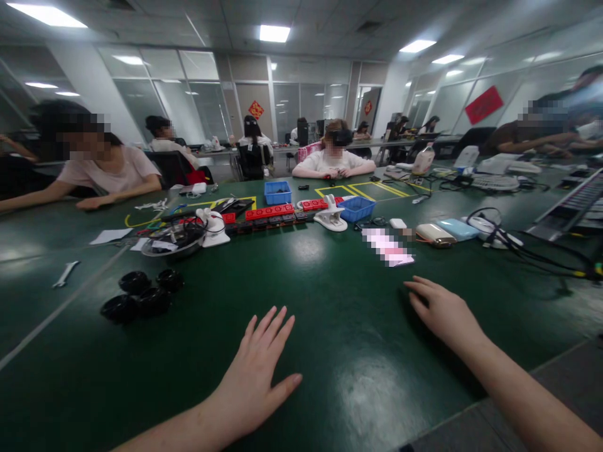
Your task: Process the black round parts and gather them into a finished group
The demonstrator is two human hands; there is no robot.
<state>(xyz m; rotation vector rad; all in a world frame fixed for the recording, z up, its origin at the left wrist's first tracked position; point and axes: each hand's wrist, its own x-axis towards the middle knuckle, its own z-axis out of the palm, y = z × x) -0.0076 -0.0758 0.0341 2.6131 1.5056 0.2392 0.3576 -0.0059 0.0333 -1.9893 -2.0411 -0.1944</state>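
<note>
My left hand (259,370) is open over the green tabletop (330,314), palm down with the fingers spread and nothing in them. To its left stand several round black cups (136,282) in a cluster. My right hand (438,307) rests at the right side of the table, its fingers stretched out and holding nothing. A phone (387,247) with a lit, blurred-out screen lies just beyond my right fingertips. Whether either palm touches the table is hard to tell.
A metal bowl (172,251) of parts, red blocks (268,211) in a row, white clamps (331,216) and blue bins (277,192) stand across the middle. A wrench (66,274) lies left; cables (527,248) and a power bank (436,235) lie right. People sit around.
</note>
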